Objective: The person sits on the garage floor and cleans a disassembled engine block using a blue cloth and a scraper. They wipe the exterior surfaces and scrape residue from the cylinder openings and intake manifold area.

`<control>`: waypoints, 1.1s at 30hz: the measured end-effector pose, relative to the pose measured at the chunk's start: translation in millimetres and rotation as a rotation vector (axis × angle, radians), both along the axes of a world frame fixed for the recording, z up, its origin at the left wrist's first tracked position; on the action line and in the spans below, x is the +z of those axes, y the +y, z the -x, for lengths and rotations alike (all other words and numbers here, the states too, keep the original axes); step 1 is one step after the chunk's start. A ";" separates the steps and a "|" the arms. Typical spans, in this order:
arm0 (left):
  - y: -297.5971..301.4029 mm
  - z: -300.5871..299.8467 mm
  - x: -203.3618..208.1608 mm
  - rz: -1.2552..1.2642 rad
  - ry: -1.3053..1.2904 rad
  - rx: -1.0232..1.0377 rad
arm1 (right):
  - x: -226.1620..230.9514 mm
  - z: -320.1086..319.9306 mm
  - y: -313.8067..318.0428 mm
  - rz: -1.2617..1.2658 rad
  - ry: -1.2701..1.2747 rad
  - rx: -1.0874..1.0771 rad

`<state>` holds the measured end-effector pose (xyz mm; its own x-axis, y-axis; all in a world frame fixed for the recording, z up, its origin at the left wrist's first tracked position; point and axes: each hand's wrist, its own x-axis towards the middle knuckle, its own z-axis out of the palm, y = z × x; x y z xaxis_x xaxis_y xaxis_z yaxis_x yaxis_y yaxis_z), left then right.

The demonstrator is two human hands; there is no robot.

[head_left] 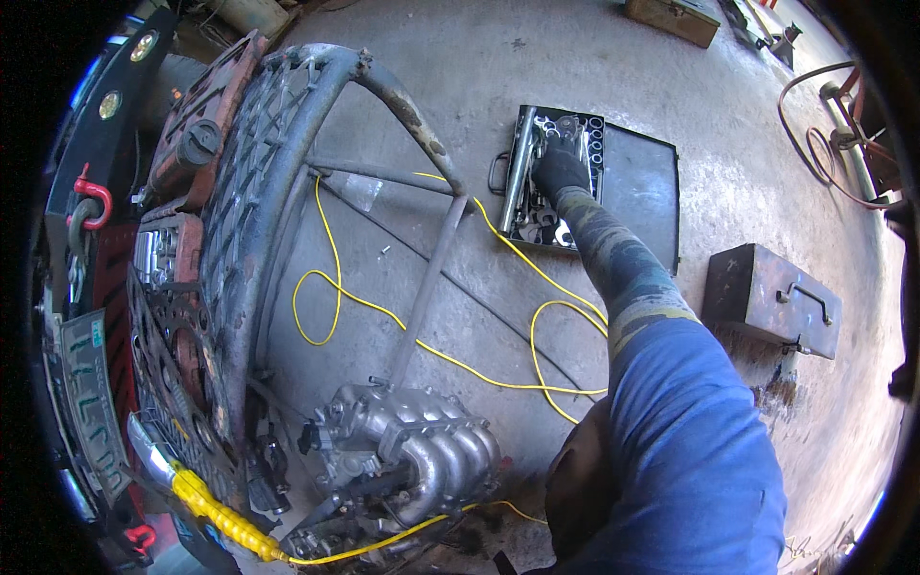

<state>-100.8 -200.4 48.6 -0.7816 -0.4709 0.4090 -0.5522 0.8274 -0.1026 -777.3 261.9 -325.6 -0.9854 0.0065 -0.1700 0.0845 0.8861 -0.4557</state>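
My right hand (561, 172), in a dark glove, reaches down into a black tool case (599, 123) that lies with its lid laid back on the floor. Beneath and around the fingers are several wrenches (582, 144). The glove blends with the dark case, so I cannot make out whether the fingers are closed on one. A long metal bar (518, 168) runs along the case's left side, and a row of sockets (596, 153) lines the side by the lid (640, 196). My left hand is out of view.
A tubular metal frame with mesh (335, 86) stands at left beside a vehicle's front. A metal engine part with curved pipes (422, 450) sits near me. Yellow cord (460, 362) loops across the floor to a work light (206, 498). A metal toolbox (757, 292) stands at right.
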 end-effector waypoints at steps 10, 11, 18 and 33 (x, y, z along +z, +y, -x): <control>-20.0 -17.1 -3.2 -0.408 0.147 0.092 | 4.4 12.4 -4.5 -0.071 0.026 0.051; -20.7 -18.3 -5.2 -0.320 0.124 0.062 | 3.0 12.4 -4.5 -0.051 0.053 0.057; -11.6 -9.9 -10.2 -0.045 0.066 -0.011 | 2.2 -16.1 -22.9 0.142 0.096 0.220; -5.5 -10.9 6.5 0.362 -0.253 -0.183 | -38.1 53.9 12.1 -0.272 -0.181 0.275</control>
<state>-89.9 -205.9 55.1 -0.9347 -0.1781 0.3077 -0.3210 0.7949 -0.5149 -831.3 274.1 -363.8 -0.9112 -0.1840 -0.3685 -0.1147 0.9726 -0.2021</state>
